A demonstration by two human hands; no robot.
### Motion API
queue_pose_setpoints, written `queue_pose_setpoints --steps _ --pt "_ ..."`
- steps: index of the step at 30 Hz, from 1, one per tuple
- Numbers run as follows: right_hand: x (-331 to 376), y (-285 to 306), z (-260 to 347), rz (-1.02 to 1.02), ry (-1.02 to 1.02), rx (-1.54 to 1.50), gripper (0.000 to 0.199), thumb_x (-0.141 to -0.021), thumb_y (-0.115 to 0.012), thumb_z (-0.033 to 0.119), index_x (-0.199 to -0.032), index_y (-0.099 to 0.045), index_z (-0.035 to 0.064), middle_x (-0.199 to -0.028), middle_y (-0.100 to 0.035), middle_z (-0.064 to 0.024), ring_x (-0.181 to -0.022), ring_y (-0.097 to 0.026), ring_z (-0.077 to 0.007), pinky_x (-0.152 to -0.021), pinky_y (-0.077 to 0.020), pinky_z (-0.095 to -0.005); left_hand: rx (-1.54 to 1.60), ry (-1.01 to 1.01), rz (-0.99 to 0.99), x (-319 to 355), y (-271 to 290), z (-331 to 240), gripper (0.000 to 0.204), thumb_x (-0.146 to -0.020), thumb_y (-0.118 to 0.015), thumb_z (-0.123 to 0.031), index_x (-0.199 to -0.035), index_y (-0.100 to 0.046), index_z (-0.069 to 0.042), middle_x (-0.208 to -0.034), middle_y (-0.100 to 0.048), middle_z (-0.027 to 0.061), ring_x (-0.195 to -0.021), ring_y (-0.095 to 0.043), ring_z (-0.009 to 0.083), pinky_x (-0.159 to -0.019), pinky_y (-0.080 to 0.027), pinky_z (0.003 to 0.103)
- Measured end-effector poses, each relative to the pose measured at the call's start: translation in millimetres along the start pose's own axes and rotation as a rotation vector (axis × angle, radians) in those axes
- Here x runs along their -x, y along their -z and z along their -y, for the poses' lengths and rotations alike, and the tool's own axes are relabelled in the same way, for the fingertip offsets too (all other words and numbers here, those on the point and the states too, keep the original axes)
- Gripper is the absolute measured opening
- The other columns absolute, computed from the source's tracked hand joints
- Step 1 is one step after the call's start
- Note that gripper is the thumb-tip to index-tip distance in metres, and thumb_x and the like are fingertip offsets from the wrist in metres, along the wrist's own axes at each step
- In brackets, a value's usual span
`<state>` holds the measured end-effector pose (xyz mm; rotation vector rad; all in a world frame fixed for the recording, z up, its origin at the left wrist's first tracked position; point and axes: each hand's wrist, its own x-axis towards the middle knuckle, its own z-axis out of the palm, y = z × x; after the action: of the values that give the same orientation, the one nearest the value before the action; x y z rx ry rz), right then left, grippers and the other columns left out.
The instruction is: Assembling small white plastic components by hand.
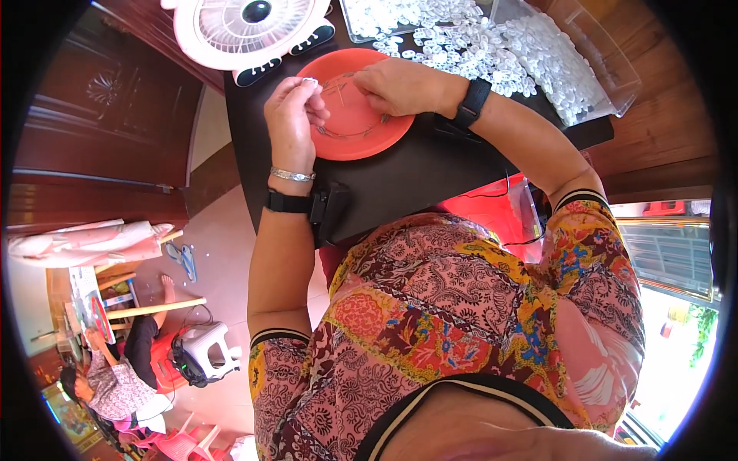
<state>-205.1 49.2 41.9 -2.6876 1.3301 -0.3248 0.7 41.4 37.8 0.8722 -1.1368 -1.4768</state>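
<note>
An orange-red round plate (pixel 369 147) lies on the dark table, with several thin metal pieces (pixel 344 137) scattered around its inside. Over its left side my left hand (pixel 290 111) is closed, a small white plastic piece (pixel 309 81) pinched at the fingertips. My right hand (pixel 400 86) reaches over the plate's right side with the fingers pressed together; whatever they may hold is hidden. A large heap of clear white plastic pieces (pixel 461 42) lies just beyond my right hand, spilling between clear containers.
A white fan (pixel 254 31) stands at the far left of the dark table (pixel 384 180). Clear plastic bins (pixel 615 84) sit at the far right. Red chairs (pixel 181 442), a white stool (pixel 215 349) and another person (pixel 115 384) are on the left.
</note>
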Motion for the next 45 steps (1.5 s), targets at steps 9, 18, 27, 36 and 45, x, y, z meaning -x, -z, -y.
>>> queue_pose_setpoints --steps 9,18,27,36,45 --pt "1.4 8.0 3.3 -0.133 -0.026 -0.204 0.018 -0.078 -0.056 0.007 -0.094 -0.058 0.0005 -0.081 -0.062 -0.0169 -0.080 -0.061 -0.0353 -0.071 -0.0495 -0.0422 0.048 -0.143 -0.267 -17.1 21.1 -1.2 0.007 -0.080 -0.059 -0.006 -0.079 -0.061 0.000 -0.071 -0.061 0.0037 -0.066 -0.057 0.0107 -0.063 -0.044 0.022" --pt "-10.5 16.8 5.6 -0.288 -0.078 -0.391 0.017 -0.088 -0.051 0.009 -0.099 -0.063 0.0039 -0.099 -0.061 -0.0129 -0.090 -0.061 -0.0307 -0.080 -0.0481 -0.0368 -0.106 -0.046 -0.220 -16.5 30.8 -2.9 0.006 -0.078 -0.061 -0.004 -0.077 -0.062 0.002 -0.073 -0.061 0.0039 -0.071 -0.055 0.0115 -0.069 -0.042 0.023" --pt "-4.4 18.8 20.0 -0.266 -0.205 -0.928 0.012 -0.091 -0.055 0.010 -0.098 -0.059 0.0004 -0.085 -0.063 -0.0028 -0.074 -0.058 -0.0075 -0.070 -0.0481 -0.0229 -0.022 -0.030 0.181 14.5 8.7 -10.6 0.019 -0.090 -0.049 -0.017 -0.083 -0.057 -0.002 -0.066 -0.052 0.0034 -0.060 -0.049 0.0120 -0.058 -0.038 0.024" --pt "1.8 19.3 31.3 -0.296 -0.293 -1.231 0.017 -0.092 -0.060 0.019 -0.093 -0.064 0.0030 -0.076 -0.064 0.0005 -0.065 -0.057 -0.0043 -0.059 -0.0473 -0.0197 -0.057 0.011 0.225 25.3 -5.1 -8.6 0.020 -0.090 -0.051 -0.016 -0.083 -0.061 0.001 -0.066 -0.056 0.0027 -0.059 -0.051 0.0093 -0.056 -0.037 0.021" --pt "3.0 13.2 38.9 -0.257 -0.239 -1.163 0.019 -0.094 -0.058 0.022 -0.090 -0.063 0.0048 -0.071 -0.059 0.0025 -0.062 -0.051 -0.0036 -0.057 -0.0436 -0.0190 -0.106 -0.023 0.277 28.4 -8.1 -7.4 0.019 -0.092 -0.048 -0.015 -0.082 -0.057 -0.001 -0.061 -0.045 -0.0009 -0.055 -0.040 0.0068 -0.052 -0.031 0.021"
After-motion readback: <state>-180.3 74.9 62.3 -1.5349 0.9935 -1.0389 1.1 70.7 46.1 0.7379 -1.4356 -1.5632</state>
